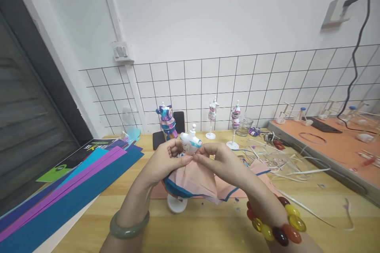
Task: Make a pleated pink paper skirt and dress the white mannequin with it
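Observation:
A small white mannequin with blue and pink marks stands before me on a round white base. Around its waist hangs a thin pink skirt piece with a dark blue edge, gathered in folds. My left hand is closed at the mannequin's left side, thumb pressing the gathered top. From the other side, the thumb and fingers of my right hand pinch the same gathered edge, close to my left thumb. Fingers cover much of the waist. The pink piece trails rightward under my right forearm.
Behind stand a decorated mannequin and two plainer mannequins. Coloured sheets lie at left. A phone, a glass bowl and tangled ribbons lie farther back and right, beside an orange-topped tray.

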`<state>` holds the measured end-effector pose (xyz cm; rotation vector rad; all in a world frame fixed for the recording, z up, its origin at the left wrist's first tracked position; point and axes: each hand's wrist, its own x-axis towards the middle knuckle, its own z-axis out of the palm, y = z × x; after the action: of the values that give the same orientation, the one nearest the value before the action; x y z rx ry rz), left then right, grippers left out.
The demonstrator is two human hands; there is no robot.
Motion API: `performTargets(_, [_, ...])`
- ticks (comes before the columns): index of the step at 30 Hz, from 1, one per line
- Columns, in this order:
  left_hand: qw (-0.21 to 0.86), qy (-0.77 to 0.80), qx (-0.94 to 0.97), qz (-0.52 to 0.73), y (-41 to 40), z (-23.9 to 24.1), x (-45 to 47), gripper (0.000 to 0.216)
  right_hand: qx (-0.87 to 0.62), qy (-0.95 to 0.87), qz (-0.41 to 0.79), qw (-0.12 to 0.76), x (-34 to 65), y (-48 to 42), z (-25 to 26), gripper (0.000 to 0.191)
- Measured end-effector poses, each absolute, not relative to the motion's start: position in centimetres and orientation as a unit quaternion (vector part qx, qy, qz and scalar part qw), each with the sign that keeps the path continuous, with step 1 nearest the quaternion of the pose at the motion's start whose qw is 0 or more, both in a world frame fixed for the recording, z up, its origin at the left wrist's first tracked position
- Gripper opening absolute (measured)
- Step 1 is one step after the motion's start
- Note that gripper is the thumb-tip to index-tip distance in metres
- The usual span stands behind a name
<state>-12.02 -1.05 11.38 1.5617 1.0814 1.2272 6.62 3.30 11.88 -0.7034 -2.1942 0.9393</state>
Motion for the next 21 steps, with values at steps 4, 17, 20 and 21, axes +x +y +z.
performTargets(4, [0.422,0.439,0.617,0.498,-1.03,11.59,-12.02,0.03,-0.245,-0.844,0.364,0.307,6.78,3.34,12.06,0.019])
performTargets(17, [0.433,0.449,0.585,0.518,-1.03,11.62,-12.35,0.035,-0.225,-0.823,0.443,0.275,7.26,4.27,11.59,0.024])
performTargets(20, [0.451,0.438,0.584,0.514,-1.18,11.67,-12.33,0.036,-0.193,-0.823,0.458,0.274,7.52,4.12,11.79,0.024])
performTargets(21, [0.457,0.432,0.586,0.511,-1.23,11.68,-12.33,0.036,-0.186,-0.826,0.458,0.273,7.59,4.07,11.86,0.024])
